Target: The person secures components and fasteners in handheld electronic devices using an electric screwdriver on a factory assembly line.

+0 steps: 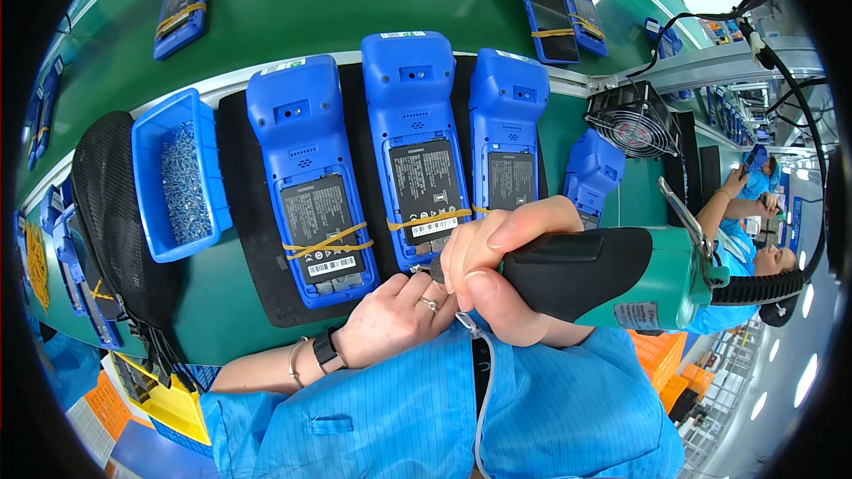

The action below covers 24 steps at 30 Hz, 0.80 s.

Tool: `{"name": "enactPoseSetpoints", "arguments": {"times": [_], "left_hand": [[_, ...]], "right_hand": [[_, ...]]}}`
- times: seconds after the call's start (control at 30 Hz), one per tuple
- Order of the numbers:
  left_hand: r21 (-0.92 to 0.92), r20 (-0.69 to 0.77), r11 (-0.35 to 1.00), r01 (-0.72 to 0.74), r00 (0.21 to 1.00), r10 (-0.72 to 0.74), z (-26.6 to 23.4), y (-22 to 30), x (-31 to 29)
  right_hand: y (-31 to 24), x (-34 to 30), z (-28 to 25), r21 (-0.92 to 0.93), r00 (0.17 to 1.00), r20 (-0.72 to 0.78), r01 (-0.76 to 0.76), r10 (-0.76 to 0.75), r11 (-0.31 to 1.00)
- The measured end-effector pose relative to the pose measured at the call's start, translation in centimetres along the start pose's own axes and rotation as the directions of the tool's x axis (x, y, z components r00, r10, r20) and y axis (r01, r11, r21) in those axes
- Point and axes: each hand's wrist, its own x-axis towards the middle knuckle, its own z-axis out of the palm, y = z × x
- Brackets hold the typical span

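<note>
From the right hand (479, 244), the held screwdriver (612, 279) extends rightward.

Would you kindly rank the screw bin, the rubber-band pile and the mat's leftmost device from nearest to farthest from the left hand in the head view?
1. Leftmost device: on the mat, just up and left of the left hand.
2. Screw bin: left of the mat.
3. Rubber-band pile: far left, past the black bag.

The camera, I see, is worn on the head; it looks downward, from quite near, onto the left hand (395, 318), right hand (495, 238) and green bench (235, 282).
</note>
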Motion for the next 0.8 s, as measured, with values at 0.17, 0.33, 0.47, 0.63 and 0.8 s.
{"name": "enactPoseSetpoints", "arguments": {"times": [0.17,0.33,0.47,0.63,0.8], "left_hand": [[-0.052,-0.025,0.999,-0.012,1.000,0.011,0.4,-0.2,-0.3],[-0.163,0.090,0.985,0.058,0.995,-0.043,1.8,0.0,-2.2],[-0.211,0.019,0.977,0.035,0.999,-0.031,4.3,-0.2,-3.6],[-0.145,0.078,0.989,0.012,0.997,0.000,1.7,-0.2,-1.7],[-0.158,0.053,0.987,0.016,0.999,-0.008,2.1,-0.3,-2.2]], "right_hand": [[0.2,-0.2,0.3,0.009,1.000,-0.027,-0.007,0.007,1.000],[1.3,-0.1,1.0,-0.005,0.993,-0.003,0.118,-0.118,0.993],[1.3,0.1,1.2,-0.005,0.988,0.072,0.134,-0.133,0.991],[1.4,0.0,1.3,-0.072,0.992,0.031,0.121,-0.119,0.990],[1.9,0.1,1.6,-0.021,0.987,0.020,0.162,-0.162,0.987]]}}
